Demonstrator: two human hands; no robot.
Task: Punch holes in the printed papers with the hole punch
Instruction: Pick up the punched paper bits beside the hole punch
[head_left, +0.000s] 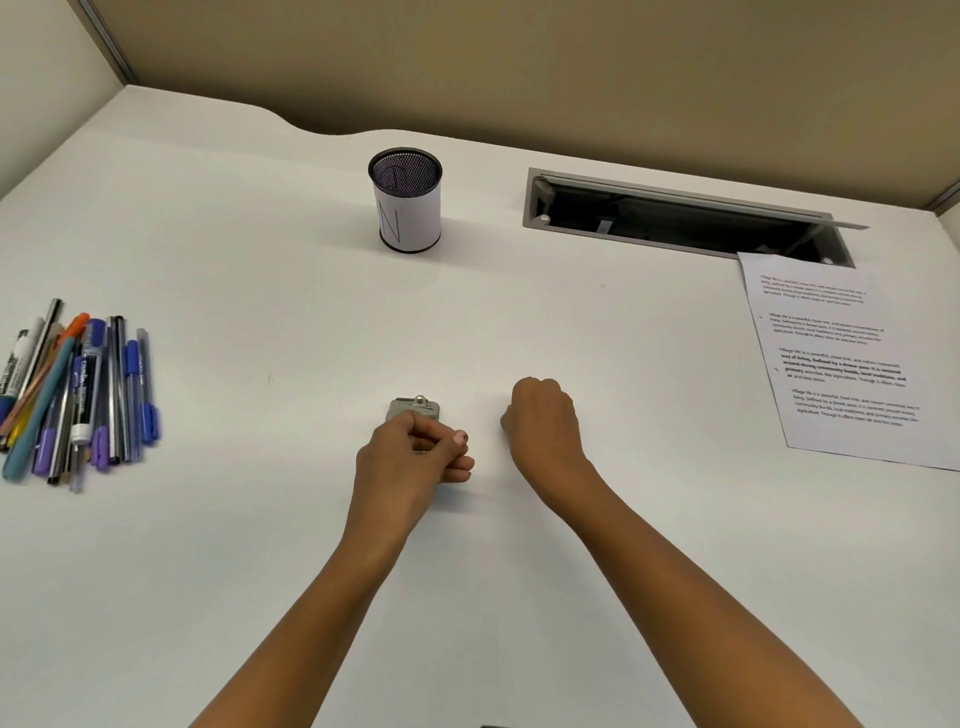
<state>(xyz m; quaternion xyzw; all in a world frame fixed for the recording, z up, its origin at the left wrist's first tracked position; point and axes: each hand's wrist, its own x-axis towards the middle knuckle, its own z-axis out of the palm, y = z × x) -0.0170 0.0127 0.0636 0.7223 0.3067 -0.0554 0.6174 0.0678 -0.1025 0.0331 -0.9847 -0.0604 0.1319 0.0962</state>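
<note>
Metal hole punch (415, 408) on desk (249, 545), left hand (415, 452) curled round it. Likely compact, rigid, weighty; grip body sides. Meanwhile right hand (543, 421) clenched, holding nothing. Far right, printed papers (841, 358): thin, floppy, lift by edge.

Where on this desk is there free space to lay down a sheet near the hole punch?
Free: the desk between the pens and the left hand on the hole punch; the strip between the pen cup and the right hand; the near corners. Crowded: the left edge with pens, the right with printed paper and cable slot.
</note>
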